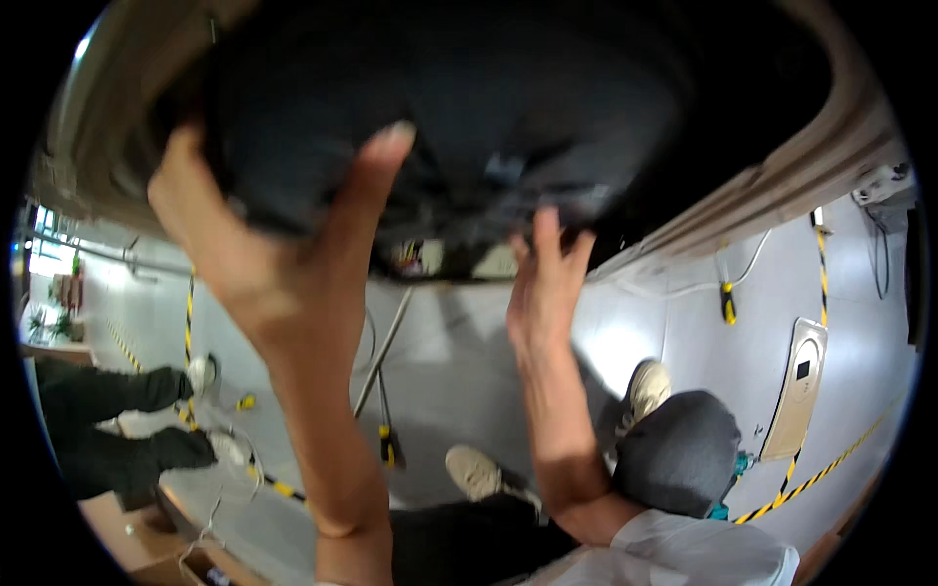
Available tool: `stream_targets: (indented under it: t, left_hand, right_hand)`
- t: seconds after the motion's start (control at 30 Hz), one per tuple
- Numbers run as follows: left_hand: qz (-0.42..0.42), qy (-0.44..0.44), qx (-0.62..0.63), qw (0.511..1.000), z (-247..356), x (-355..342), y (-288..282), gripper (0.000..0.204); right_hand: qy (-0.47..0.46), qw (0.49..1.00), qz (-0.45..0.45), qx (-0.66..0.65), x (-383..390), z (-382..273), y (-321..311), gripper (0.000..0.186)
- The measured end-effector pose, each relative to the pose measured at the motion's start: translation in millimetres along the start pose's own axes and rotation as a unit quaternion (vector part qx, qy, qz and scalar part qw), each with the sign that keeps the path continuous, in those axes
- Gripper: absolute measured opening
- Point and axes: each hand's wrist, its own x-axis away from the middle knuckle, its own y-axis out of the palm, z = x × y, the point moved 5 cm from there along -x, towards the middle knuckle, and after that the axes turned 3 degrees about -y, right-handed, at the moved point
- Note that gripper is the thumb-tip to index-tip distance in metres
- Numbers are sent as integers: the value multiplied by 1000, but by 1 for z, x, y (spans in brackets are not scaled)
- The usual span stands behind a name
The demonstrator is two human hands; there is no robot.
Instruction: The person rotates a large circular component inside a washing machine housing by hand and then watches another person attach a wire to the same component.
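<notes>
Left hand [278,264] spreads wide at the left side of a rounded black part [440,107], thumb over its face; whether it grips, I cannot tell. Right hand [547,283], fingers parted, meets its lower edge. Beige framing [723,200] surrounds it. Even, two-sided support would probably prevent tilting.

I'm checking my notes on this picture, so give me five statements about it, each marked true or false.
1. The left hand is at the large black part. True.
2. The right hand wears a glove. False: it is bare.
3. A tool with a yellow-and-black handle shows between the forearms. True.
4. The tan panel lies at the picture's left. False: it lies at the right.
5. Another person's dark trousers show at the left. True.
</notes>
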Motion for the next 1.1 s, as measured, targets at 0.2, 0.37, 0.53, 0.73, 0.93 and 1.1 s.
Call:
stream_targets:
  t: [0.2,0.37,0.53,0.73,0.93,1.1]
  left_hand:
    - [-8,-4,-6,1000,10,-6,1,74]
    - [14,-13,-28,999,12,-5,1,81]
    - [-20,-93,-41,995,9,-10,-2,80]
    - [-21,-92,-13,995,-4,-7,1,81]
    - [7,-64,-13,998,-12,-6,3,80]
    - [-1,-85,31,996,-9,-5,5,76]
  right_hand:
    - [39,998,-19,35,2,10,8,53]
    - [33,999,-24,24,2,10,9,56]
    - [17,998,-15,50,-4,10,4,54]
    - [-9,999,2,52,-9,3,-1,44]
    - [-16,999,3,36,-9,-1,3,43]
    - [-16,998,10,52,-6,-3,5,41]
